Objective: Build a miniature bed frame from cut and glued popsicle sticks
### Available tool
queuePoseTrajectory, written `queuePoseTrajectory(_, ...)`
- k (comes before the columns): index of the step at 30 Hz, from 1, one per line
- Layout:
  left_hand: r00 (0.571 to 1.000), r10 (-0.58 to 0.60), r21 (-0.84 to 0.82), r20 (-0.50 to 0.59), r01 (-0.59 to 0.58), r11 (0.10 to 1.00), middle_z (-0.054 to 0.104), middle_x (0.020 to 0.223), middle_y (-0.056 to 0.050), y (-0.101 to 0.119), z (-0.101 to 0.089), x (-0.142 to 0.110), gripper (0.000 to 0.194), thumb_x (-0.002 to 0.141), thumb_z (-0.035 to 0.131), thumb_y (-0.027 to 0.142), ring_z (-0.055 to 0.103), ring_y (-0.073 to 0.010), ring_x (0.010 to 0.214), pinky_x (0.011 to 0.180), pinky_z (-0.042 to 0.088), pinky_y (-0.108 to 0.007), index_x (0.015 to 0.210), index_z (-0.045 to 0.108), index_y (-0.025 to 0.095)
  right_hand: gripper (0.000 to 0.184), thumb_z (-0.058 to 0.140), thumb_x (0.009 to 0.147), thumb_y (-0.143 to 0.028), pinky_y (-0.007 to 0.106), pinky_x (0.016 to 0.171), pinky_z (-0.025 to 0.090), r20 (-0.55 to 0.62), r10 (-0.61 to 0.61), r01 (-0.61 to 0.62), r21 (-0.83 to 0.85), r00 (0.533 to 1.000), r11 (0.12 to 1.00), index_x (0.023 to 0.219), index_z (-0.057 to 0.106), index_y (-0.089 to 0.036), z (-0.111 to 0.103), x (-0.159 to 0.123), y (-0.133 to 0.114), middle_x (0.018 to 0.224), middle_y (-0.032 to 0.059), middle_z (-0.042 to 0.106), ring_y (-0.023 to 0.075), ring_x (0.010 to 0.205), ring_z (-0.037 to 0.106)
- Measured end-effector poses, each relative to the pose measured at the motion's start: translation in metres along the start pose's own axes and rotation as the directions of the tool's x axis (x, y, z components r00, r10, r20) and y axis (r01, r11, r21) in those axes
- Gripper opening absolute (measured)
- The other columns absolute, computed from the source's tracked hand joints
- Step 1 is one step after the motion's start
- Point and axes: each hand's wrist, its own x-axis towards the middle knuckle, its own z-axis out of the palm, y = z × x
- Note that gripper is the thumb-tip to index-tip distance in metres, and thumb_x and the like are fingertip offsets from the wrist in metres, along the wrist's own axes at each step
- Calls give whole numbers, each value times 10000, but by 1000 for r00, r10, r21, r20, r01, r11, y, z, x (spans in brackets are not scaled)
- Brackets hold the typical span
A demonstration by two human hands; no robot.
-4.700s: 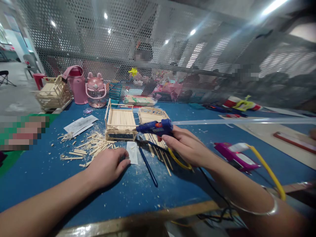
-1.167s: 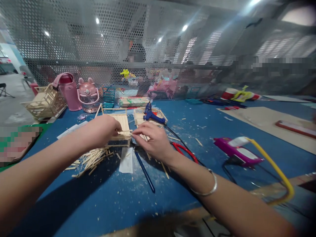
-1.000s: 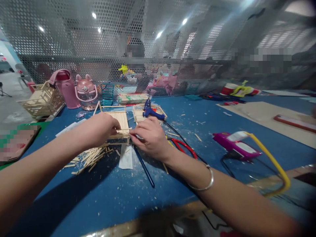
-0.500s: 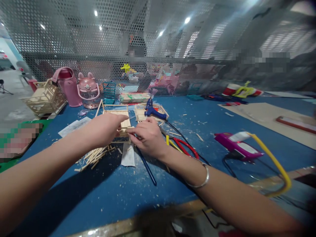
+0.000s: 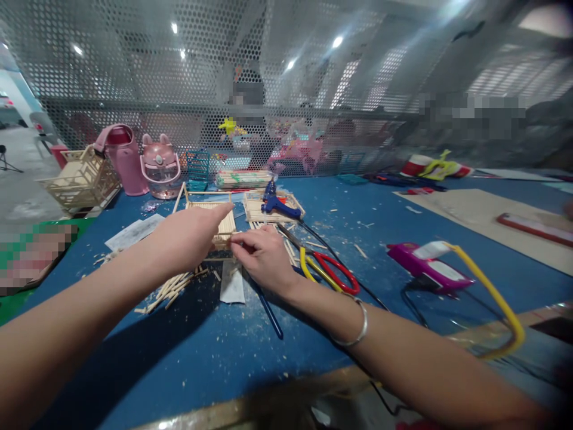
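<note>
A small model frame of thin wooden sticks (image 5: 219, 216) stands on the blue table (image 5: 233, 352). My left hand (image 5: 188, 239) lies over its near edge, forefinger stretched along the top. My right hand (image 5: 264, 257) is closed in a pinch on a thin stick at the frame's near right corner. A pile of loose wooden sticks (image 5: 172, 285) lies under my left forearm. A second stick frame (image 5: 259, 209) sits just behind, with a blue glue gun (image 5: 277, 205) resting on it.
Red and yellow scissors (image 5: 329, 269), a blue pen (image 5: 268, 304) and a white paper slip (image 5: 231, 288) lie near my right wrist. A purple tool with yellow cord (image 5: 430, 269) is at right. Pink bottles (image 5: 134, 158), a stick basket (image 5: 83, 179) and mesh screen stand behind.
The glue gun has gone from my right hand onto the rear frame. Both hands have moved onto the near frame; in the last second my left forefinger has stretched out along its top.
</note>
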Motion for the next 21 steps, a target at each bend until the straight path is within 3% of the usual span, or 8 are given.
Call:
queuePoseTrajectory(5,997,53,-91,50,-48,995,691,971,-116,-3,4,14,615,757,543,150,643,-231,808,664,453,-300,1345,363,166,176,518,798,-192,297,659,308,-45,67,-65,44,997,997,727,679,-206,5,-3,-3,698,-3,711,122,604,590)
queuePoseTrajectory(9,998,59,-68,31,-57,996,685,968,-122,-4,9,13,609,756,549,159,637,-235,832,690,453,-305,1337,368,148,138,547,789,-218,298,659,315,-69,29,-28,18,997,999,696,648,-199,4,-6,-3,666,-5,683,122,602,568)
queuePoseTrajectory(11,998,50,-36,-41,-51,998,672,992,-119,-3,7,3,581,747,546,137,623,-242,878,714,453,-316,1309,399,163,130,561,785,-258,290,641,329,-79,2,0,23,997,1000,678,599,-195,0,-7,-3,624,-9,633,120,582,525)
queuePoseTrajectory(14,967,34,-30,-251,-43,999,634,1048,-109,7,5,-22,466,762,508,111,572,-255,974,795,434,-360,1221,486,186,60,534,764,-250,270,603,358,-147,31,-20,75,989,997,735,515,-201,-9,-5,-1,667,1,556,125,609,473)
queuePoseTrajectory(16,938,-56,-147,-342,6,989,634,972,-86,17,9,-40,338,797,482,157,569,-245,920,782,431,-371,1128,543,194,130,527,705,-203,263,602,379,-141,74,-53,145,987,988,830,489,-197,-14,-1,1,751,14,536,128,645,463)
queuePoseTrajectory(18,961,-153,-400,-231,50,915,619,796,-42,29,19,-53,226,803,495,221,569,-196,750,680,441,-322,1010,579,187,231,531,656,-179,263,609,395,-10,115,-110,218,993,970,884,491,-185,-16,5,3,788,18,528,127,659,464)
queuePoseTrajectory(19,982,-177,-542,-68,113,833,596,710,-14,35,25,-56,193,799,505,243,551,-169,657,616,434,-296,969,580,187,242,535,650,-181,265,606,400,77,139,-154,251,987,956,890,501,-177,-16,7,5,778,16,525,125,653,466)
queuePoseTrajectory(21,962,-173,-772,211,273,575,542,614,21,43,38,-55,167,805,502,273,501,-130,552,532,405,-256,926,558,172,231,544,658,-200,265,585,404,219,193,-256,312,956,915,885,518,-167,-14,11,6,730,5,518,120,621,467)
